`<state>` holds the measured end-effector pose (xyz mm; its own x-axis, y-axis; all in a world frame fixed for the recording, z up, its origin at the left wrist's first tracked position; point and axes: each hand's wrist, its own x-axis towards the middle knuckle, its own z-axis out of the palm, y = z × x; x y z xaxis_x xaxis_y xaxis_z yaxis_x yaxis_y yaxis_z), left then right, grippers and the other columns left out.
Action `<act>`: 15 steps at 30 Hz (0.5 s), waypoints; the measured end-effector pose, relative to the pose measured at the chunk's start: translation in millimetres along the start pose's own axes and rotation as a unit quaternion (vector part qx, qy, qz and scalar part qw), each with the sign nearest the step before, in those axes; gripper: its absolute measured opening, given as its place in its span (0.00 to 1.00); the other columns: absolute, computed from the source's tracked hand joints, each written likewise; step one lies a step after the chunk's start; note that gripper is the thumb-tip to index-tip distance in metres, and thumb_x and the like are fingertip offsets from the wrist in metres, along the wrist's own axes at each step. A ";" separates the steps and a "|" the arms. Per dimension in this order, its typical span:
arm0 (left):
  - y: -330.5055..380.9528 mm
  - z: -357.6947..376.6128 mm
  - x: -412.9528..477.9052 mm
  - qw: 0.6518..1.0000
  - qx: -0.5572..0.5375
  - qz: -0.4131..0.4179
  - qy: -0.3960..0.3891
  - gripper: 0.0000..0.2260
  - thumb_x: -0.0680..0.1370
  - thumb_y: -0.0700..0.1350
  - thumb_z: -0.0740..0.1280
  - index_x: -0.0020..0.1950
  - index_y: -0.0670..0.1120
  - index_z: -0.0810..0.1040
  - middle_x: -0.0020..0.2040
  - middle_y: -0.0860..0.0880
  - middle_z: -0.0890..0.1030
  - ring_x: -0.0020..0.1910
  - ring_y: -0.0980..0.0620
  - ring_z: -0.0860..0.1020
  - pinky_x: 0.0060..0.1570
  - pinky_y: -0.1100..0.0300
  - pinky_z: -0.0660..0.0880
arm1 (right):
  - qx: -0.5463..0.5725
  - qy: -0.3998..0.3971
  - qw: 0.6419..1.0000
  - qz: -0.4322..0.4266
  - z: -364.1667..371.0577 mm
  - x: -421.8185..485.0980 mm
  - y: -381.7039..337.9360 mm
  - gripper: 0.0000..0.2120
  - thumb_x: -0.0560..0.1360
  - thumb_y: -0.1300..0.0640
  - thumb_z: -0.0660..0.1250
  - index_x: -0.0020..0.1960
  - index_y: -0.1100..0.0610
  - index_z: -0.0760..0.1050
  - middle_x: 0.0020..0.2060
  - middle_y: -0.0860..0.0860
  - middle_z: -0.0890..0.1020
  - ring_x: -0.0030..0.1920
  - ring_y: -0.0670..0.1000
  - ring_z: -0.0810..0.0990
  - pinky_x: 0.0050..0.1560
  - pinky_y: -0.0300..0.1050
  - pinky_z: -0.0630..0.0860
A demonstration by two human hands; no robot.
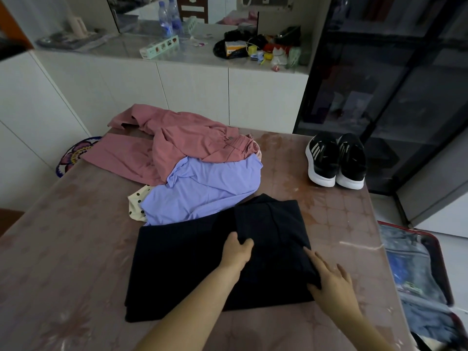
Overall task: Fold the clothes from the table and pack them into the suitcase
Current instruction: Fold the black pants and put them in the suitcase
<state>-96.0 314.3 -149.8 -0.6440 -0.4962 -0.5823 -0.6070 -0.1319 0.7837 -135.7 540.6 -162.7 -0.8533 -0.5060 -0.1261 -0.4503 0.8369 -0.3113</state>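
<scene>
A black garment (177, 264) lies spread on the table (65, 249) in front of me, with its right part folded over. My left hand (236, 252) pinches the edge of that folded flap near the middle. My right hand (331, 279) grips the garment's right edge, thumb tucked under the cloth. Behind it lie a lilac garment (207, 188), a pink garment (177, 145) and a cream polka-dot piece (136, 203), all unfolded. The open red suitcase (435, 252) stands on the floor at the right, with blue clothes inside.
A pair of black sneakers (335, 159) stands on the table's far right corner. A white counter (177, 54) with bottles and clutter runs behind the table. A dark glass cabinet (395, 84) is at the right. A patterned stool (73, 155) shows past the left edge.
</scene>
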 end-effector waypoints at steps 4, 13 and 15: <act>-12.4 -26.5 -4.3 0.987 0.113 0.088 0.071 0.13 0.79 0.43 0.63 0.61 0.42 0.68 0.58 0.43 0.77 0.48 0.53 0.77 0.50 0.60 0.76 | -0.065 0.045 0.994 -0.074 14.0 -7.6 -0.6 0.58 0.53 0.63 0.79 0.75 0.40 0.53 0.64 0.59 0.76 0.48 0.55 0.83 0.65 0.59 0.62; -57.0 -21.3 -32.5 0.865 0.447 0.215 -0.079 0.28 0.82 0.55 0.55 0.78 0.51 0.48 0.77 0.49 0.36 0.75 0.46 0.35 0.74 0.53 0.46 | 0.259 -0.036 0.962 0.080 -5.8 -15.1 -21.4 0.27 0.72 0.32 0.60 0.69 0.35 0.60 0.73 0.48 0.62 0.71 0.50 0.63 0.69 0.52 0.61; -57.3 -19.2 -30.4 0.880 0.424 0.193 -0.092 0.27 0.82 0.55 0.54 0.78 0.50 0.49 0.77 0.49 0.36 0.75 0.47 0.34 0.74 0.54 0.44 | 0.357 -0.003 0.912 0.203 -10.4 1.6 -28.4 0.31 0.73 0.44 0.68 0.73 0.48 0.61 0.63 0.54 0.75 0.62 0.57 0.75 0.59 0.53 0.74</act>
<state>-32.7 320.5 -172.8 -0.8953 -0.2058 -0.3952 -0.4059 0.7423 0.5331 -127.0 518.2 -144.3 -0.9091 -0.1873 -0.3722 0.1904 0.6078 -0.7709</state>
